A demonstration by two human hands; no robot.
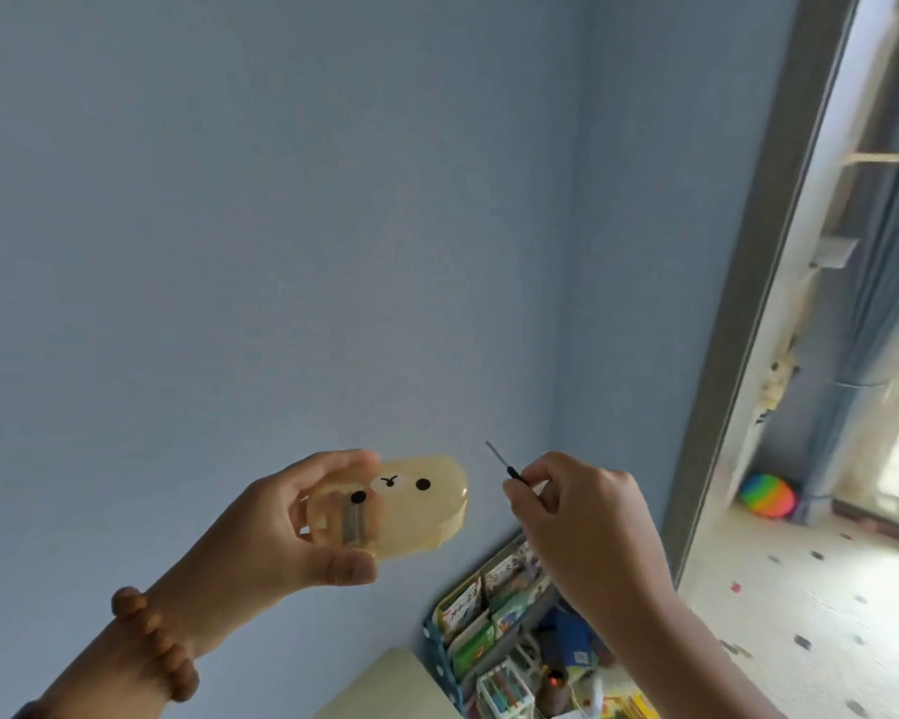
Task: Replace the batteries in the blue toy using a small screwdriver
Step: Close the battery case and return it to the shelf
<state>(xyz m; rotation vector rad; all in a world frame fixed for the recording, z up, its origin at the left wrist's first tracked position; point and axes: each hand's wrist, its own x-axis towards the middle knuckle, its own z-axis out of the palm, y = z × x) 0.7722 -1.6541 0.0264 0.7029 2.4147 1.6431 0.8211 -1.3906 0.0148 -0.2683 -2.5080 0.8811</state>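
Observation:
My left hand (302, 526) holds up a translucent yellowish toy case (416, 505) with two black dot eyes and a small mouth drawn on it. Something grey and metallic shows through its left end. No blue toy can be made out in my hands. My right hand (577, 516) pinches a small screwdriver (504, 465) by its dark handle. The thin shaft points up and to the left, a little apart from the case's right end. Both hands are raised in front of a blue wall.
A bookshelf (494, 609) with picture books and toys stands in the corner below. A pale table corner (385, 682) shows at the bottom. At right, a grey door frame (759, 324) opens onto a balcony with a rainbow ball (766, 495) and blue curtain (873, 282).

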